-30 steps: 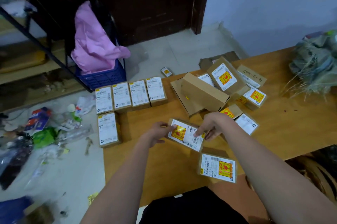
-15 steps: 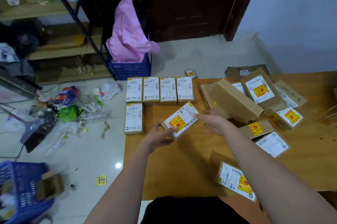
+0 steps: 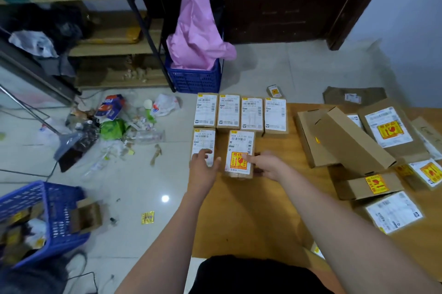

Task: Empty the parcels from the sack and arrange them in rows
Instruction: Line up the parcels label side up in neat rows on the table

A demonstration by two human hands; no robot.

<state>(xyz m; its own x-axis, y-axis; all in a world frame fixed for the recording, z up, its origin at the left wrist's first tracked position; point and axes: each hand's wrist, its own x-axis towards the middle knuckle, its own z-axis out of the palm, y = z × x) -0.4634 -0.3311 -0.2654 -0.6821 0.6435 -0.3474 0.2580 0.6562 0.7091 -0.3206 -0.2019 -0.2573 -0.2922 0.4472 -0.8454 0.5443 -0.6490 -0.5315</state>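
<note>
My right fingers [image 3: 248, 157] lie flat on the red-label parcel [image 3: 240, 153]; my left hand [image 3: 203, 162], fingers loose, rests on its neighbour parcel [image 3: 203, 144]. The parcel's long axis points away from me, a gap to its left, so I judge a leftward nudge comes next.

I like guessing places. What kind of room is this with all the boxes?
Probably a small parcel sorting or storage room. Labelled parcels sit in rows on a wooden table, storage shelves stand behind, and blue crates sit on the floor.

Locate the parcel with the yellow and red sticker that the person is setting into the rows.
In the head view, that parcel lies on the table's left part, second in the near row, right of a white-labelled parcel, with both hands at it.
</note>
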